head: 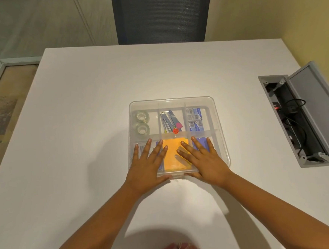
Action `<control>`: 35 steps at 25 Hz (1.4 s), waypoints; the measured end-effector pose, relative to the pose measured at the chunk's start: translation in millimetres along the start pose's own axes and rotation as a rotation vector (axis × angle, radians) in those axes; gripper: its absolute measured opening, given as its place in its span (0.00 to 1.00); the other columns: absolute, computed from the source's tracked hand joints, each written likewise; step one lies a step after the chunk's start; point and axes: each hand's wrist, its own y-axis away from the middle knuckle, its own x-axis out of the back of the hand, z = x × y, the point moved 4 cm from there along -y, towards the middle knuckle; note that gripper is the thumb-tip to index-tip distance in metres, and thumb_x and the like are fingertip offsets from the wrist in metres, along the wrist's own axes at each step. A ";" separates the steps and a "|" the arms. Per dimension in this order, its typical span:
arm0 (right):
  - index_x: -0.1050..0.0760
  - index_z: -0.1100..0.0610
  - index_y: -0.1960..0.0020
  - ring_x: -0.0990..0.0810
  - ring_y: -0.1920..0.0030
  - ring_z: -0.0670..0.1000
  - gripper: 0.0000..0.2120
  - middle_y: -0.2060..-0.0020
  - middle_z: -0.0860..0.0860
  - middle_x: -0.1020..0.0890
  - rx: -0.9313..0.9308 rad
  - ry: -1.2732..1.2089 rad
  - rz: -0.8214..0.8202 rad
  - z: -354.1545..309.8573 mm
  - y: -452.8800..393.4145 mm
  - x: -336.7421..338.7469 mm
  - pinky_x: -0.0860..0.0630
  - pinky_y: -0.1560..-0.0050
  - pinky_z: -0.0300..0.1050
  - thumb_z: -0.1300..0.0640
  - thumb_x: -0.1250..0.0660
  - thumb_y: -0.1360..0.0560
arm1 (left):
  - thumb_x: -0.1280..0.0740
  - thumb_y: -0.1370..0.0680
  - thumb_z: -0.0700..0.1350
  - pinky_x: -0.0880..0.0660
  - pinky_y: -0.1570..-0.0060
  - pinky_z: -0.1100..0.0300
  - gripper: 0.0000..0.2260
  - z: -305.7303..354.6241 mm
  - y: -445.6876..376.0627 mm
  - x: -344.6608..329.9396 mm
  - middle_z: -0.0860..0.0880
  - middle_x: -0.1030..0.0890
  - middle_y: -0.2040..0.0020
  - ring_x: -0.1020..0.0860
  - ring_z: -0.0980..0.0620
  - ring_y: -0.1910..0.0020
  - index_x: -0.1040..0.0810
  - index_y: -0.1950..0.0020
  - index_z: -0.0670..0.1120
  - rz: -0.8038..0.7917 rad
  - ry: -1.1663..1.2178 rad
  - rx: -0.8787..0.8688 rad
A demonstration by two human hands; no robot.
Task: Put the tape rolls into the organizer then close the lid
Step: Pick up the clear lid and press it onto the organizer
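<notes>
A clear plastic organizer [222, 139] with a clear lid down over it sits mid-table. Two clear tape rolls [142, 122] lie one behind the other in its far-left compartment. My left hand [150, 164] lies flat on the lid's near-left part, fingers spread. My right hand [202, 159] lies flat on the near-right part, fingers spread too. Both thumbs reach the lid's front edge. An orange pad [174, 152] shows between the hands.
Under the lid are grey clips and a red pin [175, 131] in the middle cell and staple boxes [194, 118] at the far right. An open grey cable box [295, 119] with wires is sunk into the white table [82, 130] at right. A dark chair [162, 15] stands beyond.
</notes>
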 end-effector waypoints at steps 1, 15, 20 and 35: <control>0.38 0.50 0.28 0.39 0.29 0.65 0.33 0.28 0.54 0.34 0.009 0.031 0.012 0.0 -1.1 0.4 0.46 0.35 0.71 0.36 0.39 0.28 | 0.52 0.30 0.72 0.43 0.36 0.32 0.40 -0.1 -0.5 -0.7 0.46 0.37 0.26 0.40 0.39 0.28 0.44 0.26 0.48 -0.014 -0.005 0.006; 0.55 0.44 0.25 0.62 0.26 0.59 0.35 0.25 0.47 0.55 -0.027 -0.039 -0.062 4.1 1.0 -8.5 0.67 0.31 0.64 0.30 0.57 0.28 | 0.53 0.30 0.72 0.53 0.33 0.33 0.39 -0.3 0.8 -0.3 0.47 0.43 0.24 0.47 0.40 0.26 0.53 0.26 0.50 -0.037 0.042 0.012; 0.61 0.43 0.27 0.61 0.24 0.53 0.34 0.26 0.44 0.58 -0.182 -0.162 -0.009 14.4 6.2 -1.6 0.66 0.28 0.59 0.30 0.69 0.29 | 0.58 0.27 0.69 0.58 0.31 0.38 0.36 -7.9 5.8 9.6 0.48 0.48 0.24 0.52 0.43 0.25 0.52 0.25 0.49 0.030 0.119 0.083; 0.60 0.50 0.25 0.60 0.24 0.51 0.46 0.23 0.50 0.55 -0.500 -0.246 0.034 41.4 25.9 -8.4 0.59 0.25 0.56 0.29 0.79 0.36 | 0.66 0.28 0.67 0.60 0.28 0.54 0.36 -26.9 21.8 -2.5 0.46 0.53 0.23 0.61 0.51 0.27 0.61 0.27 0.46 0.120 0.322 0.303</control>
